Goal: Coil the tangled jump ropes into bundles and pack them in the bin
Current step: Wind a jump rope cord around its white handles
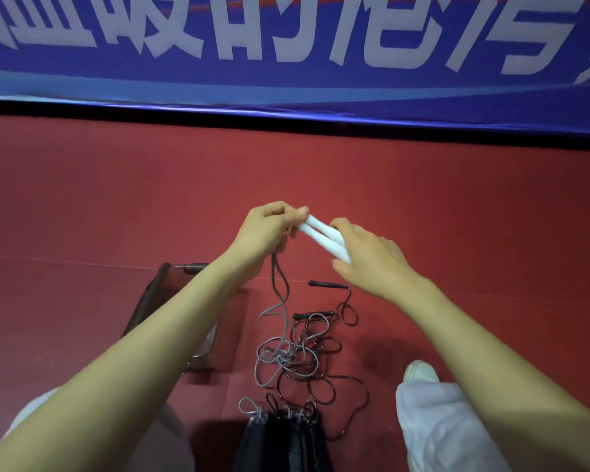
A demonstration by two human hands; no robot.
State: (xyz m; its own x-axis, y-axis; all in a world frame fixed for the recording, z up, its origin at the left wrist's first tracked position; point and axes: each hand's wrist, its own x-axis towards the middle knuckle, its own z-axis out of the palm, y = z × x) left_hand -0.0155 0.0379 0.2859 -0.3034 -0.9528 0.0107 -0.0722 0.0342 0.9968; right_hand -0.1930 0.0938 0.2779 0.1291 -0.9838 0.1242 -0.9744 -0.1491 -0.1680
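Note:
Two white jump-rope handles (321, 235) lie side by side in the air between my hands. My left hand (269, 229) pinches their upper ends, and my right hand (372, 257) wraps round their lower ends. Their grey cord (280, 301) hangs from my left hand down to a tangle on the red floor. A black rope (321, 338) with two black handles lies mixed with the grey one there. The dark see-through bin (157, 301) stands on the floor to the left, partly hidden by my left forearm.
Several coiled rope bundles with black handles (283, 437) lie at the bottom edge. My white shoe and trouser leg (423, 396) are at the lower right. A blue banner (286, 46) runs along the wall behind the red floor (116, 199).

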